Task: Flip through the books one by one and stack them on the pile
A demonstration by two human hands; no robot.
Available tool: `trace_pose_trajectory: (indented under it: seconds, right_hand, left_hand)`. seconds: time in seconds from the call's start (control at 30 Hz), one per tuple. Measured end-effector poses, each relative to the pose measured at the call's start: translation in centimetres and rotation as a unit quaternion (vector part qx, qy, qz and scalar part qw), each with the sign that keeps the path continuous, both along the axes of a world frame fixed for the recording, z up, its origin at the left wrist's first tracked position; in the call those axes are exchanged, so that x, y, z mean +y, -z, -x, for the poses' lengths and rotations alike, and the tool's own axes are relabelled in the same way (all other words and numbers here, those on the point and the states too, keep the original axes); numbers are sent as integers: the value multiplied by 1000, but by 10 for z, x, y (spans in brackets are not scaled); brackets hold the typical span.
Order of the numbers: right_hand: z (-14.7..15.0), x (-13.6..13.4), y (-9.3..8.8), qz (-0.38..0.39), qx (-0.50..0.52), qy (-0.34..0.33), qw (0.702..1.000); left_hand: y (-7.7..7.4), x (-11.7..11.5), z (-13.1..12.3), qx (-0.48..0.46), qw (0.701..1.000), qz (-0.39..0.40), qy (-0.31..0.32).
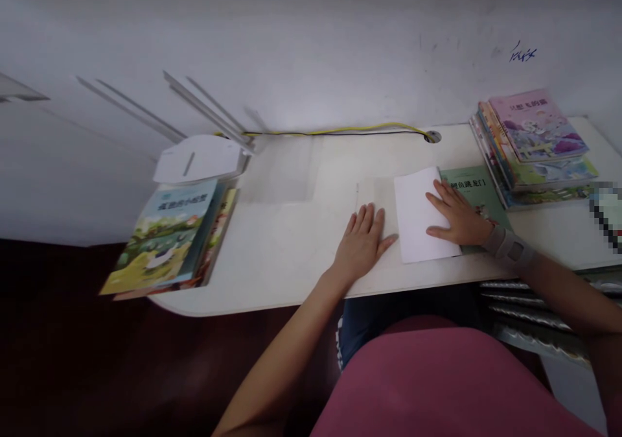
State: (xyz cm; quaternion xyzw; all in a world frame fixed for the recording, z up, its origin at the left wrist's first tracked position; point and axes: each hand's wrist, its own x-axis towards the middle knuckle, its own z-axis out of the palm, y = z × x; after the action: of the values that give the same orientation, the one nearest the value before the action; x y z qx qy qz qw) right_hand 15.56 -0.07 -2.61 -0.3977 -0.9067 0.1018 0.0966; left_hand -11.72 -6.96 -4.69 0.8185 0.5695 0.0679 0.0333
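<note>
My left hand (360, 246) lies on the white desk (282, 242) with its fingers spread, over the edge of a clear plastic sheet (376, 194). A white page or folded cover flap (420, 216) lies to its right. My right hand (457, 216) rests across the right side of that white piece, fingers apart, and partly over a green book (476, 190) with a printed title. Neither hand grips anything. My right wrist wears a grey band. The green book's lower part is hidden under my right hand and forearm.
Stacked books (534, 126) stand at the back right, and another book pile (162, 236) is at the left edge, by a white router (199, 158). A yellow and black cable (335, 130) runs along the wall into a desk hole (432, 137).
</note>
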Motion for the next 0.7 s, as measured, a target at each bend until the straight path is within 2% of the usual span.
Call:
trace_pose_trajectory:
  seconds: [0.33,0.7]
  right_hand:
    - [4,0,0,-5,-6,-17,1000]
    - [15,-4,-3,-9,-13,0,1000]
  left_hand:
    - [-1,-1,-1,5,1000,-6,-5]
    - [-2,0,-3,12,1000,4,-9]
